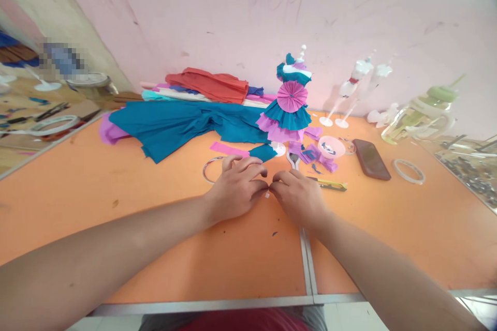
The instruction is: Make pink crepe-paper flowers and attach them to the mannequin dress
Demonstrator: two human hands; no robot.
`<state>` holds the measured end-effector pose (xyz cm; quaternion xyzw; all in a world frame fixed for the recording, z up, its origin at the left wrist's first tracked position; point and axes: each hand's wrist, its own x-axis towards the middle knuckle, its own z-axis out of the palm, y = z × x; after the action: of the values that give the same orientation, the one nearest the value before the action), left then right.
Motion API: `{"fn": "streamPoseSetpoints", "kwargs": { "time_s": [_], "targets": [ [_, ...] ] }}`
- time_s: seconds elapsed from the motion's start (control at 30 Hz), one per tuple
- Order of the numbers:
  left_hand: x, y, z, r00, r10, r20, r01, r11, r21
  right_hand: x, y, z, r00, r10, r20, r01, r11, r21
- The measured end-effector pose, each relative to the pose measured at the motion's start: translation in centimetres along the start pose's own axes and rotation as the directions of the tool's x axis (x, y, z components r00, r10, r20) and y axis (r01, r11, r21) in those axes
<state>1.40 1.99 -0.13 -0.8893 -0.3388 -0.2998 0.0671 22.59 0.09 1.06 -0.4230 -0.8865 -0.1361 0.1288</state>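
Note:
Over the middle of the orange table [248, 253], my left hand [238, 186] and my right hand [298, 196] meet at the fingertips. Each has thumb and index pressed together; whatever they pinch is too small to make out. A tiny whitish bit [267, 195] shows just below the fingertips. Behind my left hand lie a tape ring [208, 170], a pink strip [229, 149] and a teal piece [263, 153]. Scissors [294, 159] and a yellow cutter [334, 185] are close to my right hand. Farther back stands a small figure in a teal and pink ruffled paper dress [292, 97].
Teal crepe paper [174, 126] and folded red paper [209, 85] lie along the wall. Towards the right are a pink bowl [332, 147], two white figures on stands [359, 75], a brown phone [371, 159], a tape roll [409, 171] and a green-lidded bottle [419, 114].

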Motion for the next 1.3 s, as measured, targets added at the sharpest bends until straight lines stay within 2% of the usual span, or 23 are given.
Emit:
{"fn": "streamPoseSetpoints", "kwargs": {
  "time_s": [0.13,0.2,0.23,0.3,0.37,0.4,0.43,0.47,0.53,0.63,0.7,0.9,1.0,1.17,1.3],
  "targets": [
    [0.0,-0.5,-0.1,0.999,-0.037,0.014,0.038,0.998,-0.047,0.1,0.3,-0.5,0.998,0.001,-0.061,0.005,0.995,0.100],
    [0.0,-1.0,-0.1,0.994,-0.112,0.019,0.113,0.990,-0.090,0.1,1.5,-1.5,0.989,0.090,-0.118,-0.068,0.981,0.180],
    [0.0,-1.2,-0.1,0.988,-0.156,0.019,0.157,0.981,-0.112,0.1,2.6,-2.1,0.972,0.188,-0.139,-0.157,0.966,0.205],
    [0.0,-1.6,0.0,0.972,-0.233,0.015,0.233,0.961,-0.150,-0.2,5.4,-3.4,0.909,0.397,-0.126,-0.376,0.912,0.164],
    [-0.1,-1.6,0.0,0.962,-0.273,0.010,0.271,0.948,-0.169,-0.7,8.7,-4.4,0.820,0.562,-0.110,-0.558,0.827,0.073],
    [-0.1,-1.5,0.0,0.961,-0.277,0.013,0.275,0.946,-0.174,-1.0,10.3,-4.6,0.789,0.604,-0.109,-0.605,0.796,0.033],
    [-0.2,-1.4,-0.1,0.962,-0.273,0.018,0.272,0.946,-0.179,-1.2,11.6,-4.6,0.781,0.617,-0.098,-0.620,0.784,-0.004],
    [-0.2,-1.2,-0.1,0.964,-0.267,0.025,0.266,0.946,-0.185,-1.4,12.6,-4.4,0.781,0.618,-0.090,-0.622,0.782,-0.028],
    [-0.3,-0.9,-0.1,0.967,-0.253,0.041,0.256,0.944,-0.206,-1.6,13.6,-3.4,0.812,0.583,-0.028,-0.583,0.811,-0.036],
    [-0.3,-0.7,0.1,0.967,-0.248,0.058,0.254,0.936,-0.245,-1.4,13.1,-1.5,0.832,0.547,0.091,-0.544,0.837,-0.053],
    [-0.3,-0.7,0.2,0.966,-0.251,0.067,0.259,0.931,-0.258,-1.0,12.5,-0.5,0.831,0.545,0.111,-0.540,0.839,-0.074],
    [-0.2,-0.3,0.2,0.966,-0.252,0.065,0.259,0.917,-0.303,-0.3,12.7,1.0,0.857,0.499,-0.130,-0.512,0.853,-0.104],
    [-0.1,-0.2,0.2,0.966,-0.252,0.066,0.259,0.914,-0.312,-0.1,13.0,1.3,0.871,0.479,-0.106,-0.488,0.869,-0.087],
    [0.0,-0.3,0.3,0.966,-0.247,0.078,0.258,0.912,-0.319,0.0,13.1,1.4,0.854,0.510,-0.100,-0.515,0.857,-0.030],
    [-0.2,-0.4,0.2,0.969,-0.236,0.073,0.247,0.918,-0.312,-0.7,14.1,0.8,0.829,0.547,-0.121,-0.550,0.835,0.006]
  ]
}}
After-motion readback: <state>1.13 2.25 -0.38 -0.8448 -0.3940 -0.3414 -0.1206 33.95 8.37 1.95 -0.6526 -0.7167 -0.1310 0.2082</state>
